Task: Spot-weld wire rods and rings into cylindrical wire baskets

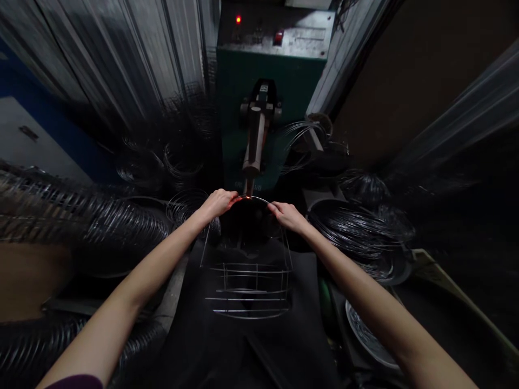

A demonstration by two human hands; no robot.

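Note:
Both my hands grip a curved metal wire at the top of a wire frame [256, 292], which hangs down over my dark lap. My left hand [220, 203] pinches the wire on the left, with an orange glow on its fingertips. On the right, my right hand [287, 214] closes on the same wire. Between them, a small bright orange spot shows where the wire meets the tip of a spot welder's electrode arm [254, 140]. The lower electrode is hidden in the dark.
The green welder cabinet [235, 75] stands ahead with a red light [238, 19] lit. Stacks of wire rings [121, 219] line the left. A heap of wire rings [357, 229] lies at right, above a round container of wire pieces [368, 335]. Corrugated sheet [154, 48] rises behind.

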